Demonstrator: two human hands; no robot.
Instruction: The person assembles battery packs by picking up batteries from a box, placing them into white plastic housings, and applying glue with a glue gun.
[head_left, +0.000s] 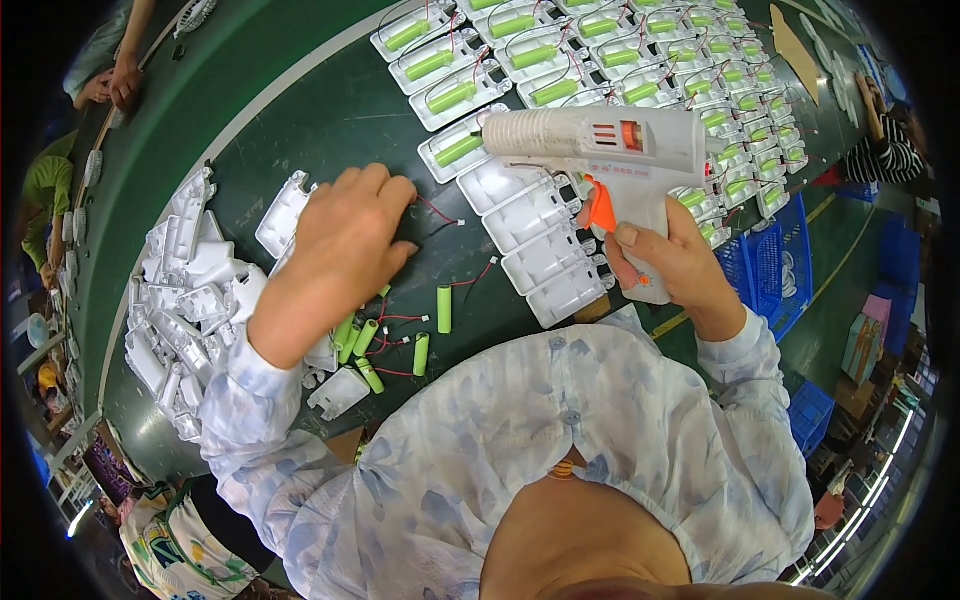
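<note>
My right hand (672, 258) is wrapped round the handle of a white glue gun (660, 140) with an orange trigger. The gun's nozzle points left, above a row of open white plastic housings (525, 222). My left hand (358, 225) is curled over the table, palm down. Red and black wires with a small white plug (460, 222) run out from under its fingertips, like those on the loose batteries; the battery body is hidden. Near my left wrist lie several green cylindrical batteries (444, 309) with wires. Beside that hand rests an empty white housing (284, 215).
A heap of white plastic shells (190, 300) lies at the left. Rows of housings with green batteries (620, 58) fill the far right of the green table (310, 120). Blue baskets (765, 265) stand on the right. Other people's hands (122, 85) work at the far left.
</note>
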